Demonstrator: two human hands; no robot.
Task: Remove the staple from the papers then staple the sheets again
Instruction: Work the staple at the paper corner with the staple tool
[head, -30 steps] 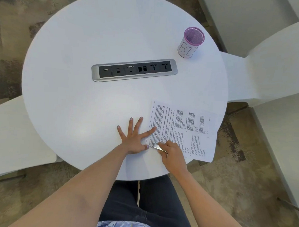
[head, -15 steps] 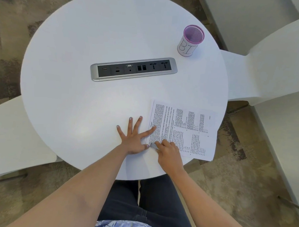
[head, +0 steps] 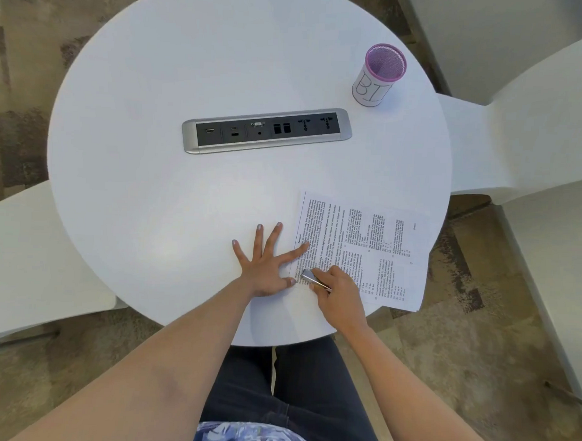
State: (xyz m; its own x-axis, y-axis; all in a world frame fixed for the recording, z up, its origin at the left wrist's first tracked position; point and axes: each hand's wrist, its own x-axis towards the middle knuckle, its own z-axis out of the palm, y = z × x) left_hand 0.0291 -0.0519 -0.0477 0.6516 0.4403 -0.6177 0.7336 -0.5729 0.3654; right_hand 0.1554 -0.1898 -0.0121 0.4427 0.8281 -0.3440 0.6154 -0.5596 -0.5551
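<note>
1. Papers (head: 365, 247) lie flat at the near right of the table (head: 151, 181), their right corner past its edge.
2. Left hand (head: 264, 269) lies flat with fingers spread wide, index fingertip (head: 305, 243) pressing the papers' left edge.
3. Right hand (head: 341, 287) is closed around a small metal tool (head: 312, 277), its tip at the papers' near left corner, just beside the left thumb.

Table (head: 150, 197) bare leftward; socket strip (head: 266, 131) and cup (head: 377, 76) stand beyond.
</note>
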